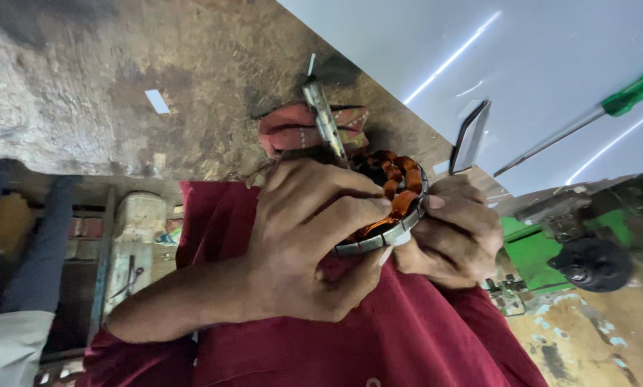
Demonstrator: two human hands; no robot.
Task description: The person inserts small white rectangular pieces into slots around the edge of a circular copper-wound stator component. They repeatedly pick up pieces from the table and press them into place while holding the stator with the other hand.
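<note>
Stator (387, 208) w/ copper windings held over lap, ring upright-ish, approx. centre of view. Left hand (314, 244) clamped on its rim; right hand (458, 233) closed on far side. Metal tool (324, 118) pokes into windings. Coils appear fully seated; tidying apparently ongoing, extent left unclear. Green screwdriver (622, 100) lies unused on white sheet (551, 43).

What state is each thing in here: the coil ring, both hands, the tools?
Copper-wound stator ring: held tilted, between both hands.
Left hand: grip closed around the ring.
Right hand: grip closed on the ring's edge.
Metal rod tool: sticking up behind the ring.
Green-handled screwdriver: lying unused on the white sheet.
</note>
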